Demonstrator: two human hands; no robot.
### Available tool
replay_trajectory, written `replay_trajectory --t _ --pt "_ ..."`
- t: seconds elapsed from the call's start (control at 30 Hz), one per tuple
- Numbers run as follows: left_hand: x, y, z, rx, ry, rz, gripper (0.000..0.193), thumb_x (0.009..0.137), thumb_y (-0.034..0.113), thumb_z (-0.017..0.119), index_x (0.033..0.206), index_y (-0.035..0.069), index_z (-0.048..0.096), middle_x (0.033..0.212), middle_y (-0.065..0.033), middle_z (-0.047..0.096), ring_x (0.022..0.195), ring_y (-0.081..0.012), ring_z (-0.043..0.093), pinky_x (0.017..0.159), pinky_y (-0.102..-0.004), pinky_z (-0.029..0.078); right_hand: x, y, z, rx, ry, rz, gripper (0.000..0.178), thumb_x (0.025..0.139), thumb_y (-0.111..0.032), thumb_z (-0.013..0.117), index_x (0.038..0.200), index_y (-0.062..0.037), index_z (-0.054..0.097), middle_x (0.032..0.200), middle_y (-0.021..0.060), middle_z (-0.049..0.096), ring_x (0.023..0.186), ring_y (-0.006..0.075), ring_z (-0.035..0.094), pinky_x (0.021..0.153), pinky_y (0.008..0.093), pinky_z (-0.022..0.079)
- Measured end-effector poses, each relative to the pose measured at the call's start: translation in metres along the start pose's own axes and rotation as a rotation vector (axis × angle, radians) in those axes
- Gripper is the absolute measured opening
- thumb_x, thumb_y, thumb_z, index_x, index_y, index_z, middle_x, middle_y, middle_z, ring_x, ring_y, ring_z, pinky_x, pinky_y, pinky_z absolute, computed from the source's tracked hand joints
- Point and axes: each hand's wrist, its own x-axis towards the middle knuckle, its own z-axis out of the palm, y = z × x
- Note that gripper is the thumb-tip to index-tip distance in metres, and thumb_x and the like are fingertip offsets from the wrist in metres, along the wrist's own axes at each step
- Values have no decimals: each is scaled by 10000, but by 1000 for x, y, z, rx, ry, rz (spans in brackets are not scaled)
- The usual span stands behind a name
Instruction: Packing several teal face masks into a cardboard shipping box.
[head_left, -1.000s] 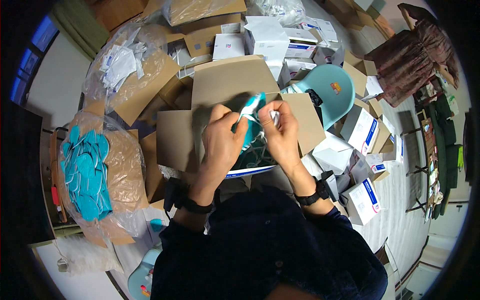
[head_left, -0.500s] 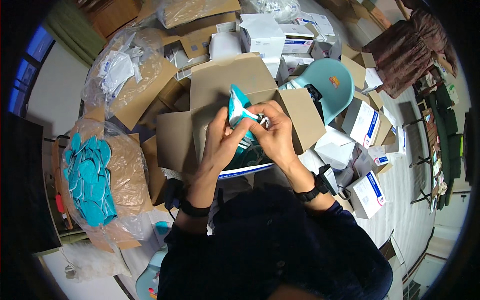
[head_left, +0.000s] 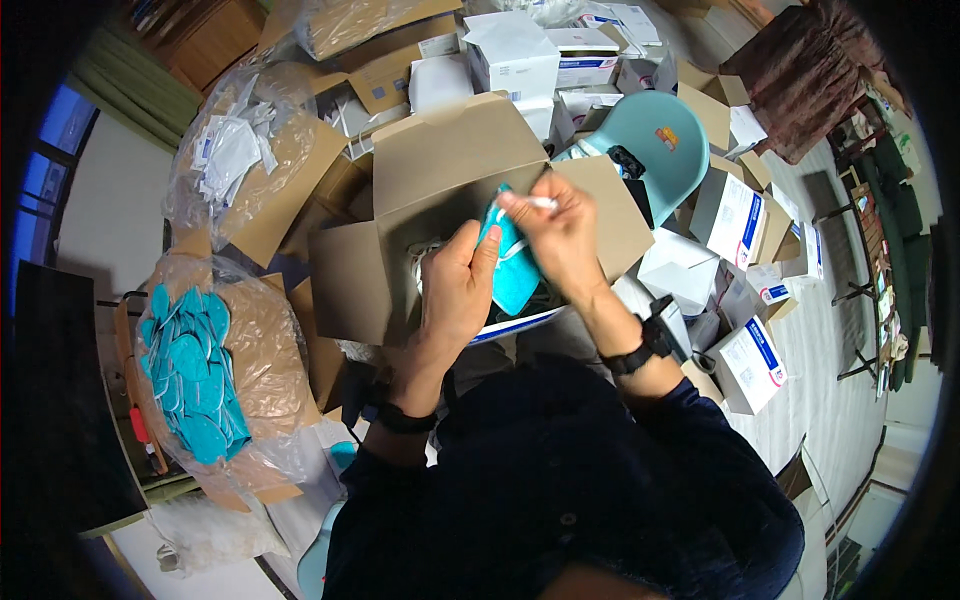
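Observation:
My left hand [head_left: 456, 278] is closed on a teal folded piece [head_left: 516, 282] with white edging and a pale band across it, its thumb pressed against the side. The piece hangs over an open cardboard box [head_left: 455, 150] in front of me. My right hand [head_left: 560, 230] is closed in a pinch at the piece's upper end, slightly smeared by motion. A short white strip [head_left: 542, 203] sticks out between its fingers; whether it joins the teal piece I cannot tell. Whitish cords [head_left: 422, 262] show inside the box, mostly hidden by my left hand.
A clear plastic bag at left holds a heap of teal pieces [head_left: 190, 370]. Behind it, another bag holds white packets [head_left: 235, 150]. White cartons [head_left: 730, 215] with blue stripes crowd the right around a light-blue chair [head_left: 655, 150]. Reddish-brown cloth [head_left: 810, 80] shows at far right.
The teal piece has turned from upright and bunched to hanging flatter and lower. My right hand has risen to its top with a white strip. The view has shifted slightly.

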Motion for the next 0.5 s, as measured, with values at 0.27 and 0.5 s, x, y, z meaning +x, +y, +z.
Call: replay_trajectory --t 0.27,0.5 --pt "-3 -16 -15 -390 155 -238 386 980 271 585 674 46 520 561 36 417 523 -30 390 467 -230 296 18 -22 -27 -110 18 -186 214 852 -116 736 800 -90 530 716 -56 490 663 20 429 556 196 369" --pt "6 -22 -24 -446 218 -266 361 977 262 591 676 64 560 558 49 479 503 -21 423 446 -217 303 -7 -19 -4 -566 -506 -311 292 789 -197 756 1012 -64 622 789 118 654 721 347 655 624 382 509"
